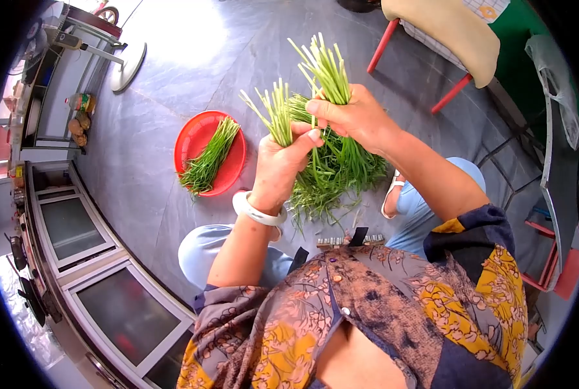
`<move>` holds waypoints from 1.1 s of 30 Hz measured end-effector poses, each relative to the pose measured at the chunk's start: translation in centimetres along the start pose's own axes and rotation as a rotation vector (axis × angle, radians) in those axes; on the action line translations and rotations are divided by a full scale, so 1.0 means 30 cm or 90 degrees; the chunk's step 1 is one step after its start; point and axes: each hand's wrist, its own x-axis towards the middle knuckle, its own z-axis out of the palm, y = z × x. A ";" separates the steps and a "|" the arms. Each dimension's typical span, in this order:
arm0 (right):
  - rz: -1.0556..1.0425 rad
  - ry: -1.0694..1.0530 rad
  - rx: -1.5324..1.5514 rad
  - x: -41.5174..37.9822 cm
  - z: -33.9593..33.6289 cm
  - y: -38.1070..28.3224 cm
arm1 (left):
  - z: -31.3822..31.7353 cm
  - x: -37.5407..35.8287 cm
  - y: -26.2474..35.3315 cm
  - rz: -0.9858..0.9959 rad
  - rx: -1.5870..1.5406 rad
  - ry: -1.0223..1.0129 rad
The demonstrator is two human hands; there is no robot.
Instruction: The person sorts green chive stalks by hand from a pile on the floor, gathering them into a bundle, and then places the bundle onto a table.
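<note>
My left hand (279, 162), with a white bangle at the wrist, is closed round a bunch of green stalks (276, 117), their pale ends pointing up. Close beside it on the right, my right hand (351, 117) grips a second bunch of stalks (327, 71). The fingertips of both hands nearly meet between the bunches. Below and behind the hands lies a loose heap of long green leaves (351, 168) on the floor. To the left, a red plate (185, 139) holds a neat bundle of the same greens (213, 155).
Grey tiled floor (153, 123) surrounds the plate. Cabinets with dark glass doors (124, 311) line the left side. A round white stand base (128, 67) is at the upper left. At the upper right is a cushioned seat with red legs (455, 94).
</note>
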 end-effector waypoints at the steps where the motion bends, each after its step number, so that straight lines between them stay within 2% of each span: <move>1: 0.017 -0.023 -0.018 -0.001 -0.003 -0.008 | -0.002 -0.003 0.006 -0.007 -0.019 0.015; 6: -0.021 -0.092 -0.046 -0.010 -0.004 0.012 | -0.013 -0.017 0.014 -0.001 -0.043 0.011; 8: -0.025 -0.071 -0.086 -0.014 -0.006 -0.003 | -0.013 -0.016 0.013 -0.002 -0.036 0.017; 11: -0.101 -0.037 -0.129 0.019 -0.040 0.043 | -0.009 -0.029 0.017 -0.021 -0.043 0.017; 14: -0.083 0.066 -0.176 0.015 -0.044 0.016 | -0.001 -0.040 0.007 -0.058 -0.040 0.015; 18: -0.067 0.187 -0.096 0.057 -0.121 0.002 | -0.017 -0.047 0.017 -0.074 -0.081 -0.001; 19: -0.070 0.196 -0.056 0.060 -0.140 -0.007 | -0.028 -0.049 0.021 -0.072 -0.061 -0.016; 22: -0.094 0.200 -0.098 0.062 -0.187 -0.016 | -0.043 -0.054 0.025 -0.060 -0.074 0.002; 26: -0.156 -0.047 -0.215 0.006 -0.144 0.014 | -0.060 -0.063 0.039 -0.064 -0.099 0.038; 27: -0.097 -0.119 -0.205 -0.025 -0.117 -0.006 | -0.062 -0.065 0.042 -0.061 -0.101 0.043; 28: -0.096 -0.166 -0.246 -0.040 -0.103 -0.008 | -0.064 -0.066 0.045 -0.060 -0.099 0.045; 30: -0.111 -0.190 -0.252 -0.047 -0.090 -0.009 | -0.066 -0.070 0.048 -0.059 -0.096 0.049; 33: -0.110 -0.119 -0.140 -0.035 -0.086 -0.026 | -0.055 -0.076 0.052 -0.060 -0.084 0.054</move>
